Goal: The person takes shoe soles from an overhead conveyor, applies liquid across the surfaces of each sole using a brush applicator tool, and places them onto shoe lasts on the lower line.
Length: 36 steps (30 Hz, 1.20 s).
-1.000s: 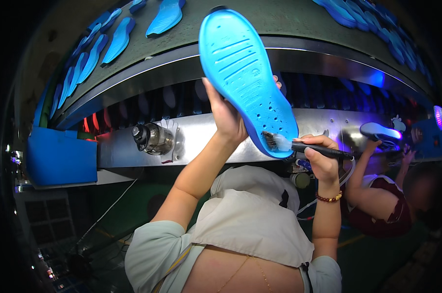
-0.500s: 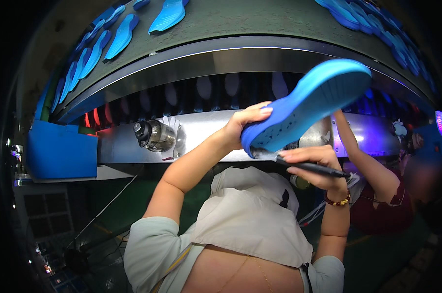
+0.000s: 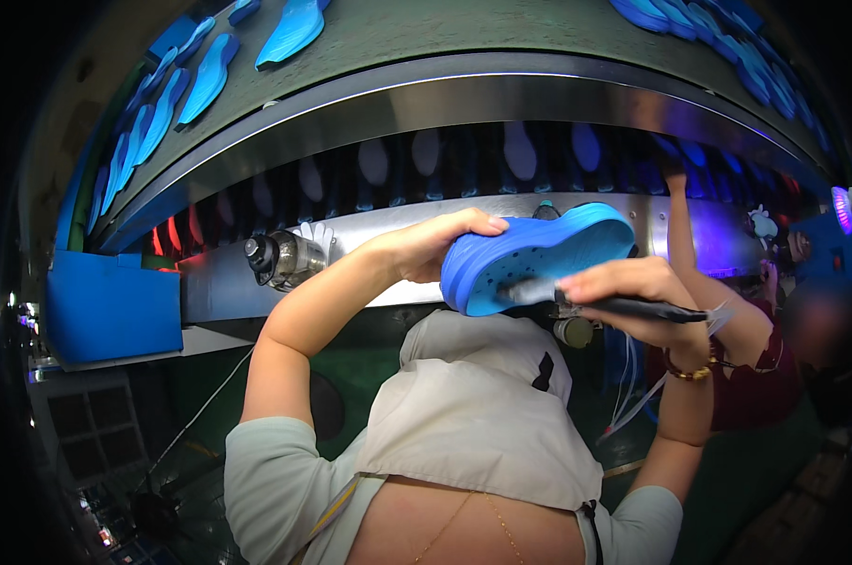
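A blue shoe sole [image 3: 539, 237], dark blue on its side wall and lighter on its cupped, hole-dotted face, is tilted up in front of me. My left hand [image 3: 435, 245] grips its rounded near end, the thumb along the upper edge. A brush with a black handle [image 3: 652, 309] is held in my right hand [image 3: 638, 282], fingers closed round it. Its pale bristles [image 3: 525, 290] touch the cupped face close to my left hand. The palm side of my left hand is partly hidden behind the sole.
A green conveyor belt [image 3: 426, 33] carries several blue soles [image 3: 294, 28] beyond a metal edge. Under it, more soles [image 3: 374, 160] stand in a dark row. A black-capped glass jar [image 3: 294, 259] sits on the metal ledge [image 3: 209, 282]. At right, a co-worker's arm [image 3: 680, 226] reaches under the belt.
The sole has come lower and turned so its cupped face shows more. My right hand has moved slightly right, and the bristles now lie further inside the face.
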{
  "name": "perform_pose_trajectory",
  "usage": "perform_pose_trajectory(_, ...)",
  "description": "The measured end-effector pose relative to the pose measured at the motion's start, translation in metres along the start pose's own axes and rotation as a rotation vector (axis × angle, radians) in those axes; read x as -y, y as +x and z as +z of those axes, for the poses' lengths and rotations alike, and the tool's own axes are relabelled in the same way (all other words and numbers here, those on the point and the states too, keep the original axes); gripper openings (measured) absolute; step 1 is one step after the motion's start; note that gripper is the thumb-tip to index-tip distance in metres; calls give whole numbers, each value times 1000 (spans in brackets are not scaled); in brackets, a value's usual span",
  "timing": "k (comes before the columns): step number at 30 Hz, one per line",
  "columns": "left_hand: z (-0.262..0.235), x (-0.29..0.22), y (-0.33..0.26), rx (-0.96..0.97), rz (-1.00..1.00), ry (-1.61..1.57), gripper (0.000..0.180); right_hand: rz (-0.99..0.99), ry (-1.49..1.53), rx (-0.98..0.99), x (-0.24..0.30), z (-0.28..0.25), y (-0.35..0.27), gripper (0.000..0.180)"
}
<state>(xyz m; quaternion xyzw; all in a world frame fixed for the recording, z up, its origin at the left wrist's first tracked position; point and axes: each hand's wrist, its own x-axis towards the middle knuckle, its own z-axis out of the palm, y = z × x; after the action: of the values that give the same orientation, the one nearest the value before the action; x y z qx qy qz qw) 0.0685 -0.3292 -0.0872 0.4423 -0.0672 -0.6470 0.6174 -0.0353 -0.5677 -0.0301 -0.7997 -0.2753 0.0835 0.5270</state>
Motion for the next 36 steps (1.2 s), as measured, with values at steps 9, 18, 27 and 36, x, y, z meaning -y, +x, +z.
perform_pose_trajectory(9,-7,0,-11,-128,117,-5,66,63,-29,-193,-16,0,-17,22)
perform_pose_trajectory(18,-36,43,14,-194,493,-281,81,-13,-11,-315,1,17,-17,22)
perform_pose_trajectory(27,3,57,80,-11,598,-673,89,-97,-361,-477,-38,62,0,17)
perform_pose_trajectory(36,22,43,63,34,707,-685,90,99,-15,-563,-19,38,3,15)
